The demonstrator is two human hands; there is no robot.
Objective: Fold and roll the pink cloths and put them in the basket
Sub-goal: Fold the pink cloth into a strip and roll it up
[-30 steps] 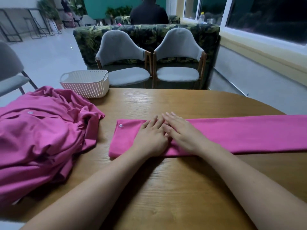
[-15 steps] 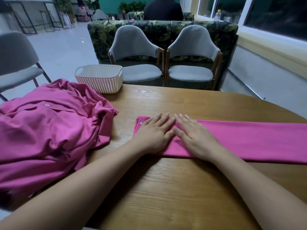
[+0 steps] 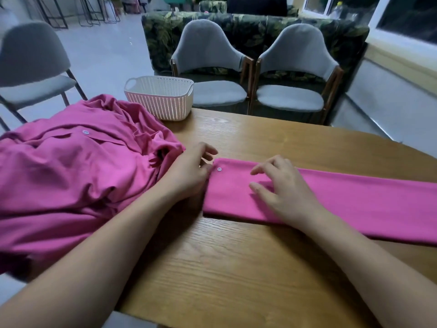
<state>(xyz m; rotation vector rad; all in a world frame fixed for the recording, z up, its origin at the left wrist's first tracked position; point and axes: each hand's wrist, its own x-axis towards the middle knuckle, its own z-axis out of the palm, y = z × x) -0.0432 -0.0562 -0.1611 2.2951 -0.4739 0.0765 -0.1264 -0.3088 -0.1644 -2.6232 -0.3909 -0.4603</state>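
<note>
**Folded pink cloth** (image 3: pixel 359 204): lies flat on the tabletop (image 3: pixel 236 268) as a long, narrow band. It runs from the centre of the frame to the right edge, where it passes out of view. The end at the centre is squared off and carries one small pale button (image 3: pixel 219 169) at its upper corner.

**Left hand** (image 3: pixel 189 172): set at that end of the band, just left of the button. The fingers are bent, with the fingertips at the cloth's end edge. The thumb is hidden, so it cannot be told whether this hand pinches the edge or only touches it.

**Right hand** (image 3: pixel 285 192): placed on top of the band, to the right of the button. The heel of the hand and the thumb rest on the fabric. The fingers are loosely bent with their tips raised. It grips nothing.

**Pile of pink cloths** (image 3: pixel 71 181): unfolded and crumpled, filling the left of the frame on the tabletop. The left forearm lies against its right margin.

**Basket** (image 3: pixel 160 102): white and perforated, upright at the far edge of the tabletop, upper centre-left, just behind the pile. Only its inner walls are visible from this angle.

**Surroundings**: two grey chairs (image 3: pixel 212 67) stand beyond the tabletop at upper centre. A leaf-patterned sofa (image 3: pixel 260 31) stands behind them. A third grey chair (image 3: pixel 30 60) stands at upper left.
</note>
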